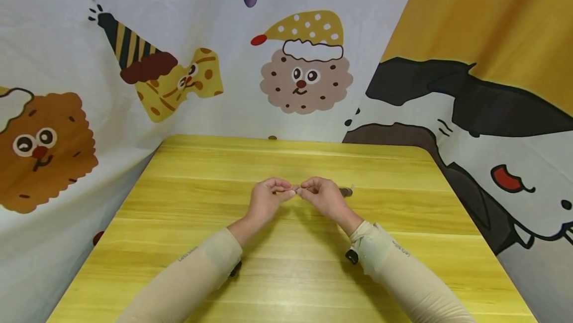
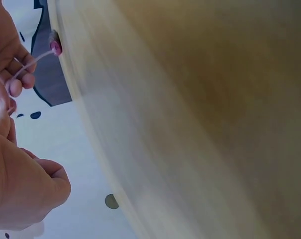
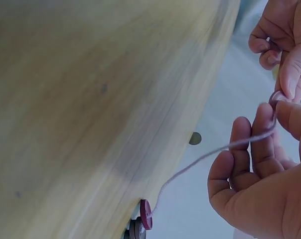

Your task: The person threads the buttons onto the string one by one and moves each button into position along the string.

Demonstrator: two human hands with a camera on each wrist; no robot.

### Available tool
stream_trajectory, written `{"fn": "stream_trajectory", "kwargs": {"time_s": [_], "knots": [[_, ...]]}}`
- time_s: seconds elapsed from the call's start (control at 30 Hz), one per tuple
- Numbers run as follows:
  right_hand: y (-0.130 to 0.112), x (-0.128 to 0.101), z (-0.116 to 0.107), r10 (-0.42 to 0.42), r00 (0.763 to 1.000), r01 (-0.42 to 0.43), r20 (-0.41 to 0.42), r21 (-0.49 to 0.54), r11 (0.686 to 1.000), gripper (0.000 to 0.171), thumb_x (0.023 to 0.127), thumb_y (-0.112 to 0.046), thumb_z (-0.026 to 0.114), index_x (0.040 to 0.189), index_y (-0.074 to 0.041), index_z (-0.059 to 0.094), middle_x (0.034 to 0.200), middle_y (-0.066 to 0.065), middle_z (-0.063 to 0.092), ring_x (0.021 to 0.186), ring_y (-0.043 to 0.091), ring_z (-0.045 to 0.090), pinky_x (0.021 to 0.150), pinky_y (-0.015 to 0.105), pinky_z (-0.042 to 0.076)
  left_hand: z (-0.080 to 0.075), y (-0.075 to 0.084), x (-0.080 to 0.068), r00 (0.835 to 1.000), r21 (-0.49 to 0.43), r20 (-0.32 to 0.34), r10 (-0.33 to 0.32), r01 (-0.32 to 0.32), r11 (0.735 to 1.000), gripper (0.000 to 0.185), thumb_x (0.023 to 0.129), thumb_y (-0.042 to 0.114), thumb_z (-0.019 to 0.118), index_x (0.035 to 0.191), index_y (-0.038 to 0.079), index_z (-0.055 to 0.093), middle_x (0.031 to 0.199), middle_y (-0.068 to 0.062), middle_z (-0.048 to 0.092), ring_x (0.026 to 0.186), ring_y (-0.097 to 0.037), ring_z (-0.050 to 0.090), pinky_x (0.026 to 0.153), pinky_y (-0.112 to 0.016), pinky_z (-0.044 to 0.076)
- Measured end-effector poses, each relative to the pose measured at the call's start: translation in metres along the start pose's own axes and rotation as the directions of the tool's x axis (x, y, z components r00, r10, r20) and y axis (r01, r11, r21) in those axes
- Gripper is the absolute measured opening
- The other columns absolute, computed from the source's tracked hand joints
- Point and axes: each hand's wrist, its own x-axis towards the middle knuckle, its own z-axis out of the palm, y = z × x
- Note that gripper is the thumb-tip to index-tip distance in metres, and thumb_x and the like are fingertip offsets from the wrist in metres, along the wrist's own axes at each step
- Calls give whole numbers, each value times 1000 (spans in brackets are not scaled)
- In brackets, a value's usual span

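Hands (image 1: 296, 193) on thin pale string (image 3: 200, 158)

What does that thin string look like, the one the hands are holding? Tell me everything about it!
The thin pale string looks like soft whitish thread. One end is pinched between the fingertips of the right hand and the left hand, which meet above the yellow wooden table. From there it runs in a loose curve down to a small stack of round dark red buttons lying on the table, seemingly threaded through them.
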Motion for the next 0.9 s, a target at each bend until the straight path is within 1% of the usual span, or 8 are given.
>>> {"fn": "stream_trajectory", "kwargs": {"time_s": [0.17,0.33,0.4,0.5,0.57,0.63,0.77,0.9], "knots": [[1,0,-1,-38,998,37,47,20,999,17,106,-25,70,116,-14,79,107,8,81,100,36,74,71,25,54,0,-1,-1,999,-31,50,-14,16,999,18,92,19,86,107,11,79,102,-4,83,91,-17,73,76,-31,58],[3,-1,0,-118,991,122,61,-73,990,13,106,-25,69,113,-18,78,105,2,80,85,23,69,66,25,50,-3,-1,-1,989,-60,114,-94,101,993,25,104,27,74,120,8,76,107,-8,83,109,-25,77,99,-49,59],[4,-2,0,-169,983,178,73,-142,974,12,106,-27,69,111,-21,78,106,-2,79,82,15,65,67,25,50,-5,0,1,976,-58,140,-166,175,983,28,106,30,70,124,8,75,108,-8,82,101,-19,75,97,-45,57],[3,-2,2,-239,966,256,98,-229,939,10,107,-28,68,110,-24,77,107,-7,79,84,8,65,71,26,52,-8,1,5,941,-57,189,-282,297,953,32,103,32,74,127,10,73,111,-6,78,82,-9,59,82,-35,49],[2,-3,2,-269,956,290,114,-255,922,10,107,-28,68,110,-25,76,107,-9,79,86,7,66,74,27,53,-10,0,8,918,-54,224,-327,347,936,38,99,31,79,130,10,72,117,-7,74,80,-12,52,77,-33,45],[1,-4,3,-287,950,310,123,-266,913,10,107,-26,67,110,-25,76,107,-9,79,87,7,67,75,28,54,-12,-1,10,907,-47,244,-342,363,930,44,96,31,83,131,8,71,123,-8,72,88,-18,57,79,-35,48],[1,-5,3,-292,949,315,121,-264,912,11,108,-24,66,110,-25,77,108,-10,79,89,7,69,76,27,54,-14,-1,11,911,-31,255,-324,343,939,50,94,32,85,134,7,70,133,-12,73,115,-28,63,92,-41,52],[1,-4,4,-267,959,281,91,-225,933,11,108,-24,67,109,-26,78,109,-11,79,99,7,73,82,28,58,-12,2,11,926,-32,231,-297,313,949,50,93,35,86,132,9,70,133,-13,74,100,-23,63,84,-39,51]]}}
